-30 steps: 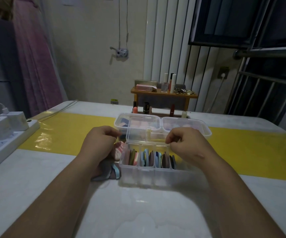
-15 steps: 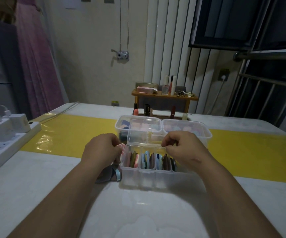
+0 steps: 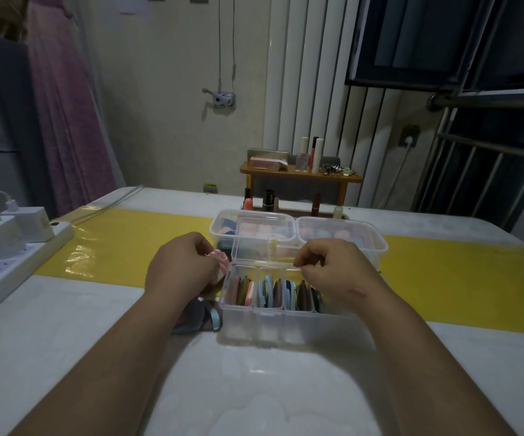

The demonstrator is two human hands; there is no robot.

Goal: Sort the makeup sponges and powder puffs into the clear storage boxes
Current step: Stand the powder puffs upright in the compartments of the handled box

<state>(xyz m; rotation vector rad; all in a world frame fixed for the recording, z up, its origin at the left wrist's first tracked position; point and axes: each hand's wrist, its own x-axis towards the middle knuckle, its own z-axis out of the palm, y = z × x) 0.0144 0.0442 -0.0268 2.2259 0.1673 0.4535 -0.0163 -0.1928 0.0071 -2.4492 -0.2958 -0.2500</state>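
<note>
The near storage box [image 3: 286, 325] is clear hard plastic, rectangular, split by thin walls into narrow compartments. Its open lid [image 3: 254, 250] stands up along the far edge. Flat round powder puffs [image 3: 270, 294] stand on edge in the compartments, packed face to face, in pink, olive, blue and dark brown. Two more clear boxes lie just beyond it, touching side by side: the far left box [image 3: 223, 220] and the far right box [image 3: 342, 234], both holding pale pink rounded sponges that are blurred through the plastic.

The left hand [image 3: 182, 269] grasps a soft pink-and-white striped puff [image 3: 218, 262] in curled fingers, just beside the far left corner of the near box. Under that wrist a few loose puffs [image 3: 204, 316], grey and blue with a ribbon loop, lie on the smooth white counter [image 3: 65, 341], touching the box's left wall. The right hand [image 3: 333, 272] is curled, with its fingertips at the box's far rim by the lid. Whether they pinch the rim or only rest there cannot be told.

A glossy yellow strip [image 3: 122, 247] crosses the counter, and a white power strip [image 3: 18, 272] lies at the far left.

Compared with half a second ago, more of the striped puff shows past the left fingers, and the right hand has kept its place at the rim
</note>
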